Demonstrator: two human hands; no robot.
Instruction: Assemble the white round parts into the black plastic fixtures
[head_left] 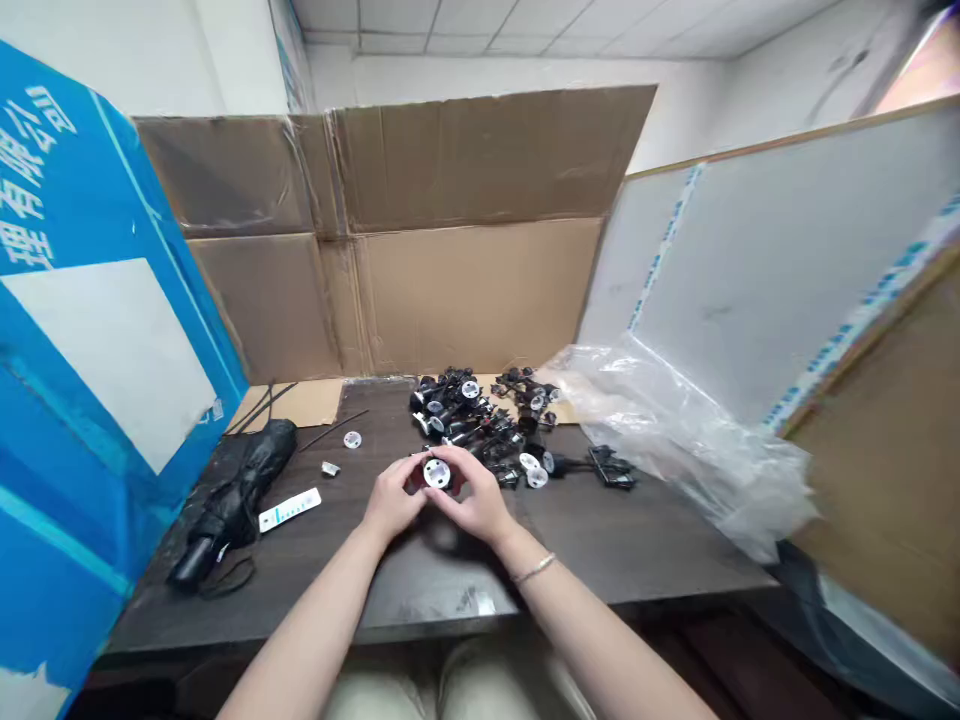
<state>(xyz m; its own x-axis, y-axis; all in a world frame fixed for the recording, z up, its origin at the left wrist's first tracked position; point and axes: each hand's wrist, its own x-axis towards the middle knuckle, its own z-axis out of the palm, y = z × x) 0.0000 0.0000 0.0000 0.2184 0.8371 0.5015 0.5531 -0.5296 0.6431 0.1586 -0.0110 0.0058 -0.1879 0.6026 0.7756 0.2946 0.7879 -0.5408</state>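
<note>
Blue printed board [67, 420] along the far left, leaning inward with a pale patch on its face, probably as a screen closing off the bench. On the left of the dark tabletop [600, 540], a folded black umbrella [232, 500] and a white plastic strip [289, 510], perhaps a remote control, both apparently pushed aside to leave working room. Just beyond them, a thin black rod [334, 430], a small metal piece [330, 468] and a loose white disc [352, 439], lying apart from the rest. At centre, the left hand [390, 497] and the right hand [474, 497], both closed with curled fingers around a small black fitting [436, 474], held between them just above the tabletop, its round white face turned upward, seemingly for a clear view. Directly behind, a heap of similar fittings [465, 420], within easy reach, and upright cardboard sheets [480, 230] forming a backdrop. Further right, a black connector [611, 467], a crumpled clear plastic bag [675, 450] and a tilted white board [787, 270].
</note>
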